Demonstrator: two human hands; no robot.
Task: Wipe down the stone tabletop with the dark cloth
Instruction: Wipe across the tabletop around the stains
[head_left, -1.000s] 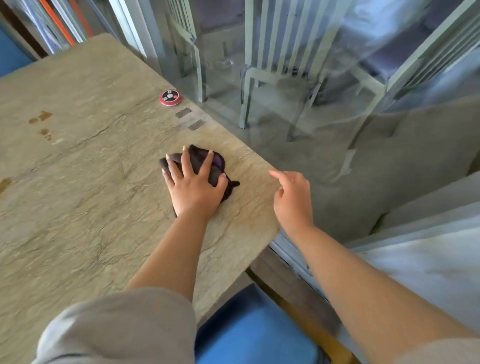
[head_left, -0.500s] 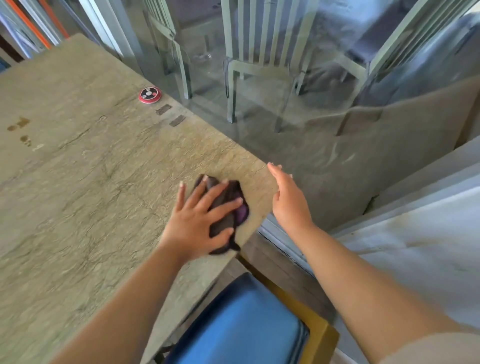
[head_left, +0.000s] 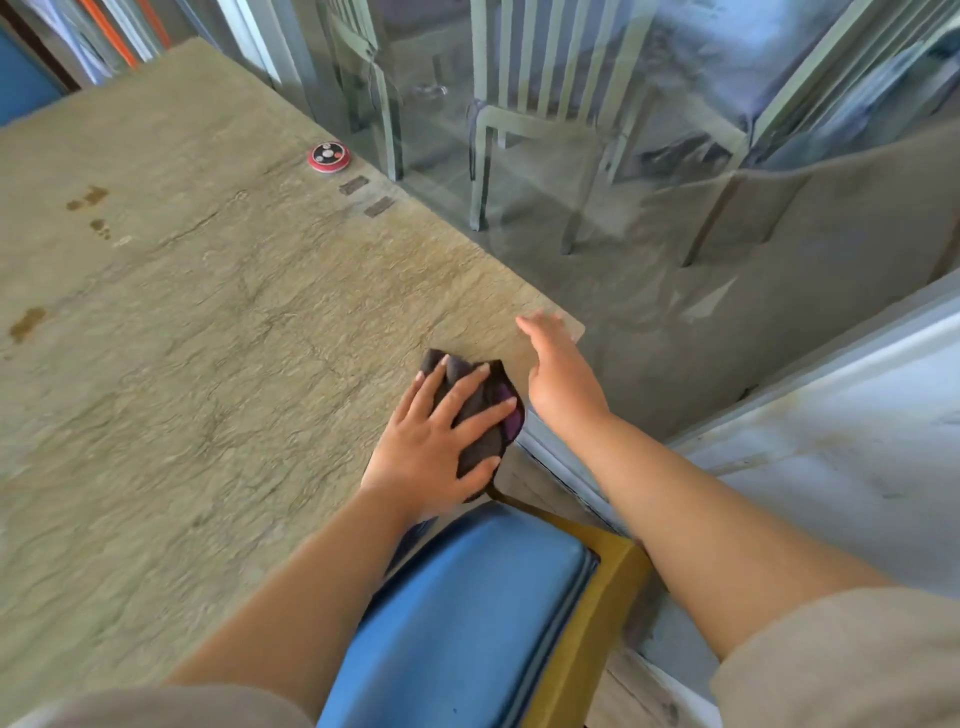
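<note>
The beige stone tabletop (head_left: 197, 332) fills the left of the head view. A crumpled dark cloth (head_left: 480, 415) with a purple patch lies at the table's near right edge. My left hand (head_left: 434, 447) presses flat on the cloth, fingers spread over it. My right hand (head_left: 558, 374) hovers just right of the cloth by the table's near right corner, fingers straight and holding nothing. Brown stains (head_left: 85, 200) mark the far left of the stone, with another brown stain (head_left: 26, 325) nearer the left border.
A round red call button (head_left: 329, 156) and two small dark stickers (head_left: 366, 196) sit by the far right edge. A blue chair seat (head_left: 467, 613) with a yellow frame is tucked below the near edge. A glass wall (head_left: 597, 182) stands right of the table, pale chairs behind it.
My left hand has slid the cloth from the table's middle toward the near right edge. The right hand stays by the corner.
</note>
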